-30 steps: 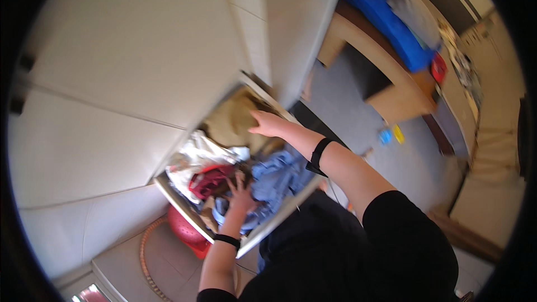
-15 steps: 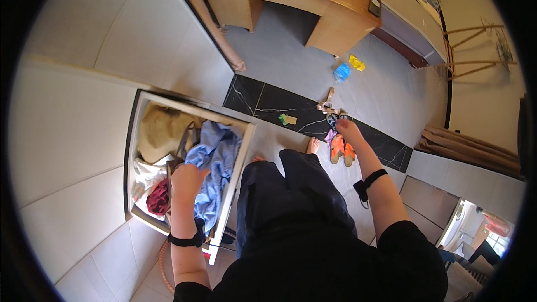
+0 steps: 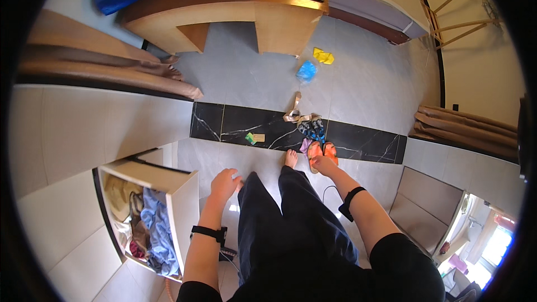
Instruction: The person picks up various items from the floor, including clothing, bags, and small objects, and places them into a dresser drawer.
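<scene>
My left hand [image 3: 225,183] hangs in the air with its thumb apart from the fingers and nothing in it. Left of it stands the open drawer [image 3: 183,221]. Inside lie a light blue cloth [image 3: 157,229], a tan piece [image 3: 118,198], a brown strap-like item and a dark red cloth [image 3: 138,248]. My right hand [image 3: 325,163] hangs in line with a pair of orange slippers [image 3: 330,151] on the floor, apart from them as far as I can tell. Its fingers are mostly hidden under the hand.
Shoes [image 3: 311,128] and a small green-and-tan packet [image 3: 255,138] lie on the black marble strip [image 3: 235,126]. Beyond are a blue plastic bag [image 3: 306,71], a yellow cloth-like piece [image 3: 323,56] and a wooden desk [image 3: 285,25]. Curtains [image 3: 112,72] hang at left; a cabinet [image 3: 425,207] stands at right.
My left hand has left the drawer's contents and moved right, out over the floor. The right hand has dropped nearer my body. The view has turned, so the drawer now sits lower left.
</scene>
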A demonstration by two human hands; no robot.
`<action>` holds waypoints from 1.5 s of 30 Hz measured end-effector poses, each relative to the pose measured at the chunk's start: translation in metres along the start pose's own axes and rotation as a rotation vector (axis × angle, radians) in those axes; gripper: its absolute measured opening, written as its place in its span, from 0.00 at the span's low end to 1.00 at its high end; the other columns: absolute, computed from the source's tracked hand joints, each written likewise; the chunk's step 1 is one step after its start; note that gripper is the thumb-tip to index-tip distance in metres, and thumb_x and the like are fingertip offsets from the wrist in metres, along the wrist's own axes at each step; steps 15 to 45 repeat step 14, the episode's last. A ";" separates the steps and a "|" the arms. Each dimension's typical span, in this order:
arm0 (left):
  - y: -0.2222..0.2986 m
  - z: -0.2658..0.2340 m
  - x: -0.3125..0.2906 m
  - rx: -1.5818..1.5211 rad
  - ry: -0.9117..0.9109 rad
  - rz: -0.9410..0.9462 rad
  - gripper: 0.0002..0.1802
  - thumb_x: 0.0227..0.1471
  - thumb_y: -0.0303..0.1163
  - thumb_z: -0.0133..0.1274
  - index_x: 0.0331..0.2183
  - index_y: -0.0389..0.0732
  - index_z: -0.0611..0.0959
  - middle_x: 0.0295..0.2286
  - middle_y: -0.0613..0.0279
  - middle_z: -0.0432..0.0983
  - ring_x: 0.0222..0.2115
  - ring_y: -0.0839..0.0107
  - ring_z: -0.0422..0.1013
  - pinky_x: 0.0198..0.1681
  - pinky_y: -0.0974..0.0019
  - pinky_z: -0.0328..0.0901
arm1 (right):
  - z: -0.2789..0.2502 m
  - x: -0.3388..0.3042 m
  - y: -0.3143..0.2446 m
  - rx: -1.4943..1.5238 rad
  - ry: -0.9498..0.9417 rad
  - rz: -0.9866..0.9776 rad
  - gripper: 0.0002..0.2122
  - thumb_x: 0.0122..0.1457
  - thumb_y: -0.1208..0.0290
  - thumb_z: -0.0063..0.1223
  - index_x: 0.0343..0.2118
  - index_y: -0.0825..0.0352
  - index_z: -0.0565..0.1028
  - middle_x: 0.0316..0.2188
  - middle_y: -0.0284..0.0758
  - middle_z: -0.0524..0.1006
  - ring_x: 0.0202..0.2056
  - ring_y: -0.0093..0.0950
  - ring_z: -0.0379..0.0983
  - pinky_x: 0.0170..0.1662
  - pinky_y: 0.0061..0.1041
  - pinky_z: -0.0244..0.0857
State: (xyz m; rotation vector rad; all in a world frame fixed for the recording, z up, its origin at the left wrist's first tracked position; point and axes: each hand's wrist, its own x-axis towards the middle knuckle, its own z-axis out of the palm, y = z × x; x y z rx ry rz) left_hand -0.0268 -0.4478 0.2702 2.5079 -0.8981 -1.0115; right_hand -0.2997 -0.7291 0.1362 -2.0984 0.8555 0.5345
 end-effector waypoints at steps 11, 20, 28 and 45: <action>-0.019 0.144 0.092 -0.323 -0.213 -0.141 0.17 0.43 0.40 0.54 0.33 0.37 0.78 0.32 0.52 0.75 0.35 0.60 0.72 0.38 0.64 0.66 | 0.000 0.116 0.092 -0.230 -0.111 0.040 0.12 0.47 0.65 0.49 0.34 0.65 0.72 0.20 0.42 0.75 0.20 0.36 0.73 0.22 0.31 0.66; -0.038 0.171 0.111 -0.394 -0.221 -0.231 0.18 0.43 0.40 0.54 0.34 0.37 0.78 0.32 0.52 0.75 0.35 0.61 0.72 0.39 0.64 0.65 | 0.022 0.153 0.087 -0.277 -0.123 -0.026 0.12 0.49 0.65 0.39 0.29 0.65 0.75 0.25 0.45 0.76 0.28 0.40 0.74 0.33 0.37 0.68; -0.038 0.171 0.111 -0.394 -0.221 -0.231 0.18 0.43 0.40 0.54 0.34 0.37 0.78 0.32 0.52 0.75 0.35 0.61 0.72 0.39 0.64 0.65 | 0.022 0.153 0.087 -0.277 -0.123 -0.026 0.12 0.49 0.65 0.39 0.29 0.65 0.75 0.25 0.45 0.76 0.28 0.40 0.74 0.33 0.37 0.68; -0.038 0.171 0.111 -0.394 -0.221 -0.231 0.18 0.43 0.40 0.54 0.34 0.37 0.78 0.32 0.52 0.75 0.35 0.61 0.72 0.39 0.64 0.65 | 0.022 0.153 0.087 -0.277 -0.123 -0.026 0.12 0.49 0.65 0.39 0.29 0.65 0.75 0.25 0.45 0.76 0.28 0.40 0.74 0.33 0.37 0.68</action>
